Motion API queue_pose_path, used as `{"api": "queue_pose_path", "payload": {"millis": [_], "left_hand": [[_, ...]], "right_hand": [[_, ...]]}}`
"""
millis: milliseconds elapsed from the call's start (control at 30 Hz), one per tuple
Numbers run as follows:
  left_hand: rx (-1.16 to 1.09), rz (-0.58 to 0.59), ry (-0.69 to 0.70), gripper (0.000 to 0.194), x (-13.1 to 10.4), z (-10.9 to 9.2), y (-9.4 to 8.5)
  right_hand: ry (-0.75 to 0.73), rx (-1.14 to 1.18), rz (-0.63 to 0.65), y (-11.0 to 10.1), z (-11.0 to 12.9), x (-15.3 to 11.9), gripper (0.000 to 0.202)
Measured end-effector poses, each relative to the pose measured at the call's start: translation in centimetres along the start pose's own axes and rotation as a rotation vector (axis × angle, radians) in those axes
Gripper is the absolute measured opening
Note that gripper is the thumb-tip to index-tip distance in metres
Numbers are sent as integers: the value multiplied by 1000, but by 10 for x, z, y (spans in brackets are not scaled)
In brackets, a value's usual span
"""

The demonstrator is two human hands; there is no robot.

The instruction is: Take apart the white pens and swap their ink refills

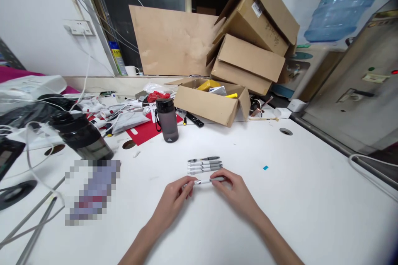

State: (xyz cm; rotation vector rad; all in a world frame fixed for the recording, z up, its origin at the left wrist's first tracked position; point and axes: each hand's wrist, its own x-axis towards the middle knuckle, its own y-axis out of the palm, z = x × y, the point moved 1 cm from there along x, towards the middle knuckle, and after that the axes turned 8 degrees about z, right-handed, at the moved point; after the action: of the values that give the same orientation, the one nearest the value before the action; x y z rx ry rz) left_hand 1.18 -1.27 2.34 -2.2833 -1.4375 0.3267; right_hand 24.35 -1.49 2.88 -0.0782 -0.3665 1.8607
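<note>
A white and grey pen [203,181] lies level between my two hands, close above or on the white table; I cannot tell which. My left hand [177,194] pinches its left end, and my right hand [231,186] pinches the grey right end. Just beyond it, several more pens [203,167] lie side by side in a neat stack of rows, white with grey grips. The farthest one is a darker, clear and black pen [203,159]. My fingertips cover both ends of the held pen.
A dark bottle [167,120] stands beyond the pens, and a larger black bottle [82,136] leans at left. An open cardboard box [208,105] sits at the back. A small blue scrap [265,167] lies to the right. Cables [31,165] trail along the left side.
</note>
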Motion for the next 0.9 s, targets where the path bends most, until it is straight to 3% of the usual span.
{"api": "queue_pose_path", "payload": {"millis": [100,233,400,533,700,900], "left_hand": [[-6,-15,22,37,1,0,0],[2,-17,45,37,3,3,3],[12,-28,74,40,3,1,4],[16,-16,75,42,2,-2,5],[-28,-37,23,47,3,1,6],[-87,-7,34,45,6,6,6]], "right_hand": [[-36,28,-17,0,1,-1,19],[52,75,-42,0,-2,-1,22],[-87,44,-15,-2,0,-2,15],[-3,73,-80,-2,-9,-1,17],[-159,62,-78,-5,-14,0,13],[-227,135,-132,-6,-16,3,19]]}}
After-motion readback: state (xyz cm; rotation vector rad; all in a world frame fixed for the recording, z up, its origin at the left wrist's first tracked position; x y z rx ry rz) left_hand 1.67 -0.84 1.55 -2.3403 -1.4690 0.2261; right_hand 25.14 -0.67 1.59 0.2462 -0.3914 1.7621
